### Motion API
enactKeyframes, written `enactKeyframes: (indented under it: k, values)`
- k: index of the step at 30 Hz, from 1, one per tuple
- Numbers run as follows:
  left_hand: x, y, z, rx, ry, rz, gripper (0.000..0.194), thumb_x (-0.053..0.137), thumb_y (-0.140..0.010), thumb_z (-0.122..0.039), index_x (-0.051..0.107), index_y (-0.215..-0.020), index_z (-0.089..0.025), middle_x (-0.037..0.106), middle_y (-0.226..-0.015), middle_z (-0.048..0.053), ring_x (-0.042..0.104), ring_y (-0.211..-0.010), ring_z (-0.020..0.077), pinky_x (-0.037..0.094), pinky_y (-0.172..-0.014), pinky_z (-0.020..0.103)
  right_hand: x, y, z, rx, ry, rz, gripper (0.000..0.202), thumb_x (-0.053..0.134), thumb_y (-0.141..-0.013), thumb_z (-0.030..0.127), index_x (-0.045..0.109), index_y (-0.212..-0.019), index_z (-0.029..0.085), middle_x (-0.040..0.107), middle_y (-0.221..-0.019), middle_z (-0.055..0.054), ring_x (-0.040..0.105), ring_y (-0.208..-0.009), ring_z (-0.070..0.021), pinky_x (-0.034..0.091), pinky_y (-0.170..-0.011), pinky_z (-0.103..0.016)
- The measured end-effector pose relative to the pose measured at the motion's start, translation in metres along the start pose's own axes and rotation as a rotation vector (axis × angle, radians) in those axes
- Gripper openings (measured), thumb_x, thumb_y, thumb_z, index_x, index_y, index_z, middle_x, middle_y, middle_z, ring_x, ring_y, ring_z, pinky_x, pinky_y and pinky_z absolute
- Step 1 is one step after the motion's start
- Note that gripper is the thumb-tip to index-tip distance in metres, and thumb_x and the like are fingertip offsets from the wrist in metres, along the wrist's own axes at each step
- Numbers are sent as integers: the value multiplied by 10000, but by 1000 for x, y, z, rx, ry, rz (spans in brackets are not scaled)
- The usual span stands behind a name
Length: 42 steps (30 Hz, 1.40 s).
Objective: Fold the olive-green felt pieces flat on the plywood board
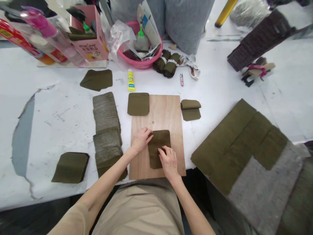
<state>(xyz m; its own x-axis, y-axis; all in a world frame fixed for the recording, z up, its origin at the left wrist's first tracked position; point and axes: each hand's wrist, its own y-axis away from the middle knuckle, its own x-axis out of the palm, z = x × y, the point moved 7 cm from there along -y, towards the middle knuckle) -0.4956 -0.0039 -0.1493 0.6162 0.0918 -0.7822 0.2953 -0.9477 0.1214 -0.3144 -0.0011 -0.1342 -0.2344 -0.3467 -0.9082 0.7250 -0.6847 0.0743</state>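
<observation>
An olive-green fabric piece with rounded corners lies on a wooden board in front of me. At its upper left edge, my left hand has its fingertips closed on the fabric. My right hand is on the lower right part, fingers curled and pinching at the cloth; what lies under those fingertips is hidden. Another olive fabric piece rests across the board's top left corner. Just past the board's right edge sits a folded olive piece.
Left of the board runs an overlapping row of fabric pieces, with a fabric stack farther left. Beyond are a yellow glue tube, pink thread snips and a pink basket. Large olive sheets lie right.
</observation>
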Motion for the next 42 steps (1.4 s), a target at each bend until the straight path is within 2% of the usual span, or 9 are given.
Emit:
enactKeyframes:
  k: [13,22,26,30,33,36,38,40,42]
  values:
    - [-3,-14,5,-75,13,75,99,621,-809,-249,589,-886,-195,566,-853,14,542,-757,167,391,-650,272,-3,26,-6,-37,3,108,350,522,-870,94,612,-1161,266,598,-1144,-80,513,-1057,-227,408,-856,-361]
    - [-9,-12,2,-94,64,46,82,577,-841,-237,590,-898,-180,582,-887,25,561,-781,163,429,-678,273,2,35,-15,-64,-1,110,329,549,-876,114,617,-1149,284,602,-1176,-58,511,-1071,-222,388,-859,-354]
    - [-10,13,-17,-16,-35,-24,124,485,-903,-233,588,-942,-176,585,-920,51,555,-861,181,443,-745,299,2,35,-17,-81,3,104,337,574,-863,115,618,-1150,286,602,-1173,-55,508,-1063,-217,401,-847,-342]
    - [18,60,-42,145,-139,89,140,480,-911,-236,604,-938,-177,597,-874,57,546,-821,184,441,-709,302,2,38,-18,-110,-3,128,379,579,-856,102,600,-1186,286,584,-1214,-54,491,-1103,-212,398,-888,-342]
    - [32,87,-46,140,-207,87,167,529,-887,-250,609,-1007,-166,612,-934,85,547,-867,213,438,-721,333,0,51,-21,-117,-15,141,401,567,-852,74,592,-1196,279,573,-1231,-59,488,-1120,-212,396,-902,-342]
    - [38,101,-43,101,-241,73,273,559,-873,-260,581,-1132,-176,613,-1034,104,548,-942,235,428,-754,359,-6,65,-24,-113,-29,161,356,546,-867,86,603,-1167,269,587,-1202,-67,509,-1092,-220,405,-873,-351]
    - [40,105,-43,98,-256,65,302,558,-874,-254,572,-1166,-177,614,-1059,107,546,-975,243,421,-775,370,-10,66,-24,-103,-73,197,260,526,-891,125,628,-1096,248,624,-1092,-65,550,-997,-206,422,-809,-332]
    - [40,108,-43,100,-266,47,320,556,-875,-247,567,-1187,-175,615,-1077,110,540,-1011,251,416,-801,378,-15,55,-25,-70,-134,221,191,495,-915,164,635,-1029,225,635,-971,-57,570,-893,-184,433,-753,-309]
    - [41,111,-44,100,-266,27,337,557,-873,-241,562,-1204,-176,613,-1094,112,533,-1040,256,412,-828,381,-22,34,-27,-26,-183,194,187,464,-932,183,624,-1024,214,624,-943,-57,570,-870,-179,444,-758,-305]
